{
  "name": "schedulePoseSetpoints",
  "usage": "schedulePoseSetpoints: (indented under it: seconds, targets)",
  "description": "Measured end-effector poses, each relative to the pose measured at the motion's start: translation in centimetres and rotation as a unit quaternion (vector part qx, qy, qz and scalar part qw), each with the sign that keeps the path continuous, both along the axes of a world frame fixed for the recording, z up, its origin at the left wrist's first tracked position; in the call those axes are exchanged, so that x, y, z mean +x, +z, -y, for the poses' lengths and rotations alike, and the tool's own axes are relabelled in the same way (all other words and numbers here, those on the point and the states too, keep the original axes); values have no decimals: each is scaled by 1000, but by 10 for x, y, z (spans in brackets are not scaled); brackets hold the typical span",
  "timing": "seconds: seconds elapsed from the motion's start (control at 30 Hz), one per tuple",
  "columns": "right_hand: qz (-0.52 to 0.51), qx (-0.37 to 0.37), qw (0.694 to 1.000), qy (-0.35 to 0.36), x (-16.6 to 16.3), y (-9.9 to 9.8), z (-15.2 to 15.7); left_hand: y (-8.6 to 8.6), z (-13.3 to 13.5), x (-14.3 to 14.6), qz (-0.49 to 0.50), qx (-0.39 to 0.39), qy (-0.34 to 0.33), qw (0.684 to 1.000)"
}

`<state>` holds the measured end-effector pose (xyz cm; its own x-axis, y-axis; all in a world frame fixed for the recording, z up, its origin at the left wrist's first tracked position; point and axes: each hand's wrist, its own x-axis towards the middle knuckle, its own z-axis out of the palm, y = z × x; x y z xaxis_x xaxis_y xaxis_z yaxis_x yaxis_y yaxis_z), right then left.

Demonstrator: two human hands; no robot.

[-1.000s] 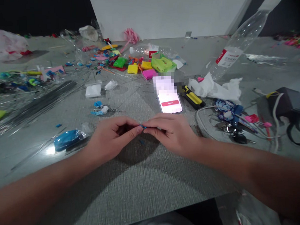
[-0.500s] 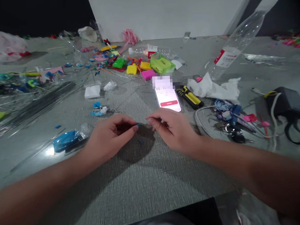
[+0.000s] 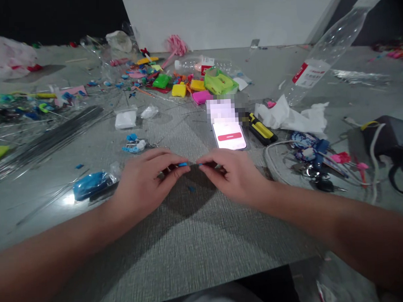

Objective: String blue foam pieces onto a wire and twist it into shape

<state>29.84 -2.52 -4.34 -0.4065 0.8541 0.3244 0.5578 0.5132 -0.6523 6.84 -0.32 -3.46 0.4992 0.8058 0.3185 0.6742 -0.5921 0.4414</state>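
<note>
My left hand [image 3: 144, 182] pinches a small piece of blue clay [image 3: 182, 164] between thumb and fingertips. Facing it a short gap away, my right hand [image 3: 239, 174] is closed in a pinch on a tiny blue clay bit [image 3: 201, 165], mostly hidden by the fingers. Below the fingertips a blue crumb [image 3: 191, 188] lies on the grey table [image 3: 179, 254]. Beyond my left hand sits a little blue and white clay piece with wire [image 3: 134, 145]. A wrapped blue clay packet [image 3: 91, 185] rests left of that hand.
A lit phone [image 3: 230, 136] and a black-and-yellow cutter [image 3: 262, 129] lie beyond my right hand. Keys [image 3: 319, 177], cables and a black adapter [image 3: 389, 138] are at the right. A clear bottle [image 3: 327, 52] stands behind them. Colored clay packets [image 3: 179, 90] and dark wires [image 3: 57, 139] lie farther back.
The blue clay in my left fingertips shows more, and a blue bit now shows in my right pinch. Both hands stay nearly in place; the view has shifted slightly.
</note>
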Motion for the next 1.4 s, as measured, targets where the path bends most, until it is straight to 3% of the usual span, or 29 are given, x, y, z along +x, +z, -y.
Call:
schedulePoseSetpoints:
  seconds: [0.13, 0.3, 0.5, 0.67, 0.77, 0.83, 0.93, 1.2, 1.4]
  targets:
    - [5, -13, 1000, 8, -2, 0, 1, -7, -4, -4, -93, 40, -52, 993]
    - [13, 1, 1000, 19, -1, 9, 3, -13, -5, -4, -142, 30, -49, 988]
    - [-5, 17, 1000, -3, 1, 11, 6, -12, -5, -2, -87, 20, -46, 995]
    - [7, 11, 998, 56, 1, 15, 8, -2, 6, 0, 0, 22, -4, 1000]
    - [7, 22, 997, 71, 1, 14, 8, 6, 20, 5, 122, -88, 36, 988]
    - [-2, 41, 997, 60, 0, 12, 7, 7, 27, 9, 226, -232, 54, 945]
    - [-14, 65, 997, 40, 0, 9, 6, 4, 30, 12, 279, -345, 58, 894]
    - [-15, 69, 997, 36, 2, 12, 4, 3, 23, 9, 255, -384, 41, 886]
    - [-2, 102, 991, 87, 1, 13, 8, 6, 25, 8, 178, -354, -33, 918]
